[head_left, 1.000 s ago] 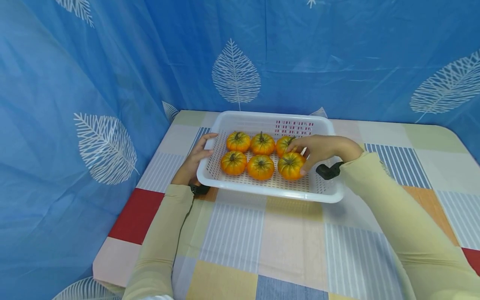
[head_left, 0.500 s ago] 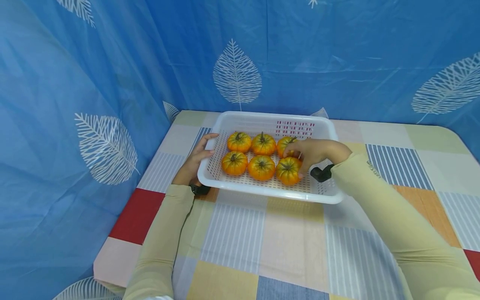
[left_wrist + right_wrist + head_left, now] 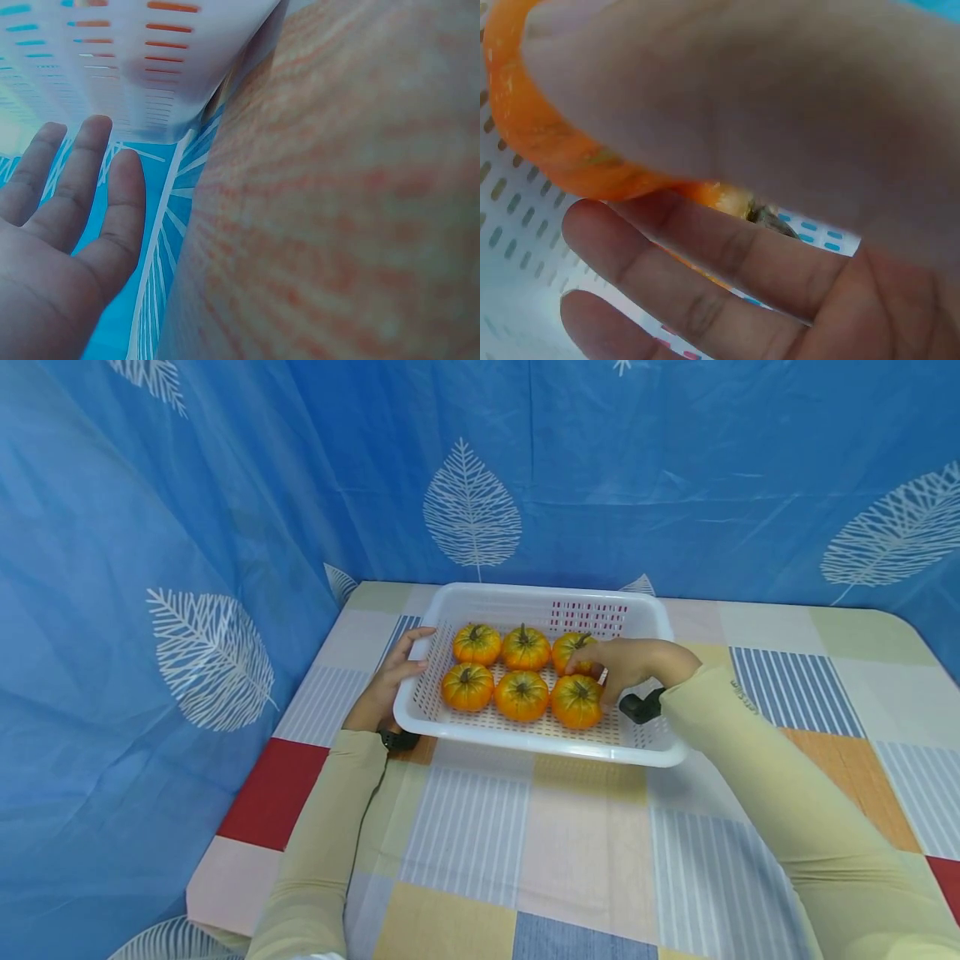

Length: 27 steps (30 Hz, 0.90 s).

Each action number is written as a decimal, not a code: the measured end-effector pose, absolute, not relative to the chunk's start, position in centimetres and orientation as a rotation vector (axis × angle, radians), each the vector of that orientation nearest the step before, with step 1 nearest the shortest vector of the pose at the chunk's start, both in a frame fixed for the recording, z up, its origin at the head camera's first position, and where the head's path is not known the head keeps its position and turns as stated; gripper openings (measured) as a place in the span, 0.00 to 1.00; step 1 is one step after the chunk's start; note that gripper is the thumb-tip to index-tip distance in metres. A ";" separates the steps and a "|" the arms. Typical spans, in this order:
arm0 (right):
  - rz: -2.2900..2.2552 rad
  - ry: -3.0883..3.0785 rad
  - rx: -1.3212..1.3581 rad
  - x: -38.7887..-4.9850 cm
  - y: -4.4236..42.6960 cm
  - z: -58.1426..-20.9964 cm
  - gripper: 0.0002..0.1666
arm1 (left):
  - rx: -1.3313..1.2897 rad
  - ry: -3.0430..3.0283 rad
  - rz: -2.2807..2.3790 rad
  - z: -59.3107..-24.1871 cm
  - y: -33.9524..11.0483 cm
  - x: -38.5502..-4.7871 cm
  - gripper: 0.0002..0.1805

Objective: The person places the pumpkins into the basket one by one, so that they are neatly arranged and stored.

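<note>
A white plastic basket (image 3: 536, 739) with slotted walls holds several small orange pumpkins in two rows. My right hand (image 3: 626, 664) reaches over its right side and pinches the front-right pumpkin (image 3: 576, 703) between thumb and fingers. In the right wrist view the thumb lies across that pumpkin (image 3: 570, 161), while other fingers extend below it. Behind it sits the back-right pumpkin (image 3: 572, 650), partly covered by the hand. My left hand (image 3: 386, 685) rests against the basket's left rim. The left wrist view shows its fingers (image 3: 71, 187) fairly straight beside the basket wall (image 3: 124, 82).
Other pumpkins sit close together, such as the front-middle pumpkin (image 3: 521, 696) and the front-left pumpkin (image 3: 467, 687). The basket stands on a table with a patchwork cloth (image 3: 585, 860). A blue curtain (image 3: 600, 485) with white leaf prints hangs behind and to the left.
My right hand has moved left and slightly toward the front with the front-right pumpkin, which now sits closer to the front-middle pumpkin. The left hand and basket stay in place.
</note>
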State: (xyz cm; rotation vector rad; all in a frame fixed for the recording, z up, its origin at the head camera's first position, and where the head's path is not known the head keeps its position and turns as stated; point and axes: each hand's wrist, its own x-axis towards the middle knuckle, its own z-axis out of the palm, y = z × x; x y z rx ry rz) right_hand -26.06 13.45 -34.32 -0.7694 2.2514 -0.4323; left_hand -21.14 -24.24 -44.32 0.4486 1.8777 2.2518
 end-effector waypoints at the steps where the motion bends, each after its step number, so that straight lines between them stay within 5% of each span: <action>1: -0.432 2.252 -0.768 -26.0 13.5 -34.3 0.44 | 0.449 1.881 2.249 -44.3 -24.2 -21.2 0.29; 17: -0.724 2.575 -0.904 -23.8 16.2 -31.8 0.36 | 0.403 1.879 2.196 -44.0 -25.0 -21.0 0.29; 27: -1.052 2.808 -0.643 -22.1 21.5 -31.3 0.38 | 0.403 2.052 2.017 -42.8 -25.5 -20.6 0.37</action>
